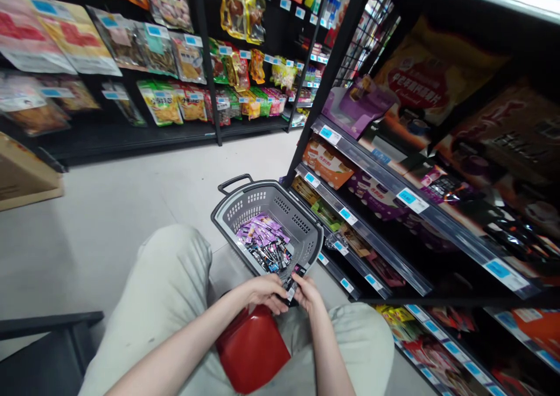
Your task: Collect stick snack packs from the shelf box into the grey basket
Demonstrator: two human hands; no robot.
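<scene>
My left hand [265, 291] and my right hand [307, 291] meet just above my lap, both closed on a small bundle of dark snack sticks [290, 284] pinched between them. A red box [251, 346] rests on my lap under the hands. Right beyond the hands, a grey shopping basket [245, 200] stands on the floor, holding several purple and dark stick packets [265, 241]. My knees in light trousers frame the box on both sides.
Black store shelves [394, 232] with blue price tags and snack packs run along the right. More shelves of hanging snack bags [161, 58] line the far left wall. A cardboard box [21, 174] sits at the left, a dark stool edge [48, 326] at bottom left.
</scene>
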